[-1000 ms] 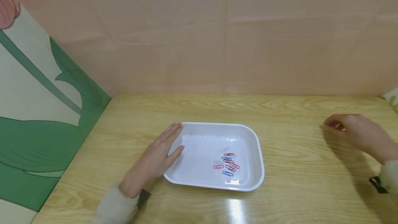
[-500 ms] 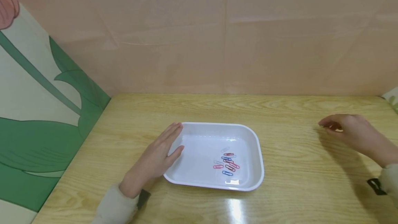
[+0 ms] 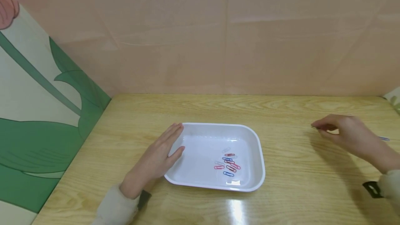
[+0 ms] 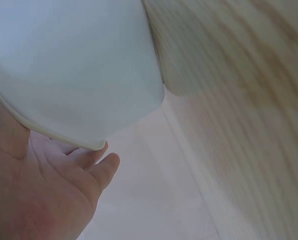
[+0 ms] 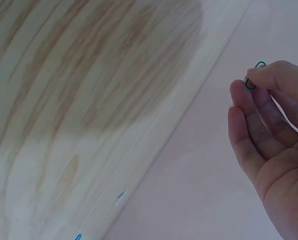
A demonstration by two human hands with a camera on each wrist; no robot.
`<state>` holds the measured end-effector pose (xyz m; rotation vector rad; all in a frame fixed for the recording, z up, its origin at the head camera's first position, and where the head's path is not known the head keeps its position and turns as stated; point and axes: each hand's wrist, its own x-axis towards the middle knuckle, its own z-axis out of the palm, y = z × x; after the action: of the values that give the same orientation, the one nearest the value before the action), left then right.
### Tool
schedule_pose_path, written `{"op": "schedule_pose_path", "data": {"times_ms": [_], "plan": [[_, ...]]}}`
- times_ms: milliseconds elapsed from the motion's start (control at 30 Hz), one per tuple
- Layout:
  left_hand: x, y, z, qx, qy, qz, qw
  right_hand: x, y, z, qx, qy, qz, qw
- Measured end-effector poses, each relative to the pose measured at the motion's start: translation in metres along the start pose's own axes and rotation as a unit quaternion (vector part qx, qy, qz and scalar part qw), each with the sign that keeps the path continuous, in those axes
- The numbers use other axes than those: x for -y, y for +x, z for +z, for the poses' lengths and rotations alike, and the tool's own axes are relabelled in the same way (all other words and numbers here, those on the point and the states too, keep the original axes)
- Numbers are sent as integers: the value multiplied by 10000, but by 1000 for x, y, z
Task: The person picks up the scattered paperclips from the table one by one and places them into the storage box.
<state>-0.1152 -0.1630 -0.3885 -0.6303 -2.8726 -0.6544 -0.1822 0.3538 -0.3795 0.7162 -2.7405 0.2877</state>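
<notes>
My right hand (image 3: pixel 350 133) is over the right part of the table, pinching a green paper clip (image 5: pixel 250 85) between thumb and fingertips. In the head view only a sliver of that clip shows at the fingertips. On the left, my left hand (image 3: pixel 159 153) lies with straight fingers along the left rim of a white tray (image 3: pixel 260 162), thumb spread inward over it. In the left wrist view the palm is against the tray's rim. Several red, pink, blue and pale paper clips (image 3: pixel 230 168) lie loosely in the tray's right half.
A blue paper clip (image 3: pixel 383 138) lies on the wooden table (image 3: pixel 290 200) behind the right wrist. The right wrist view shows another blue clip (image 5: pixel 78 237) at its bottom edge. A pinkish backdrop (image 3: pixel 200 44) borders the table's far edge; a leaf-patterned panel (image 3: pixel 40 131) stands left.
My right hand has moved left toward the tray with the pinched clip, uncovering a blue clip on the table behind it. The left hand and the tray have stayed put.
</notes>
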Motion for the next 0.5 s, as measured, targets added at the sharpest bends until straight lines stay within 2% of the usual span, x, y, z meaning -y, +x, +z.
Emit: {"op": "schedule_pose_path", "data": {"times_ms": [333, 500], "plan": [[0, 0, 0, 12, -1, 0, 10000, 20, 4, -3, -314, 496, -199, 9981], [0, 0, 0, -3, 7, 12, 10000, 32, 5, -3, -188, 663, -124, 9975]]}}
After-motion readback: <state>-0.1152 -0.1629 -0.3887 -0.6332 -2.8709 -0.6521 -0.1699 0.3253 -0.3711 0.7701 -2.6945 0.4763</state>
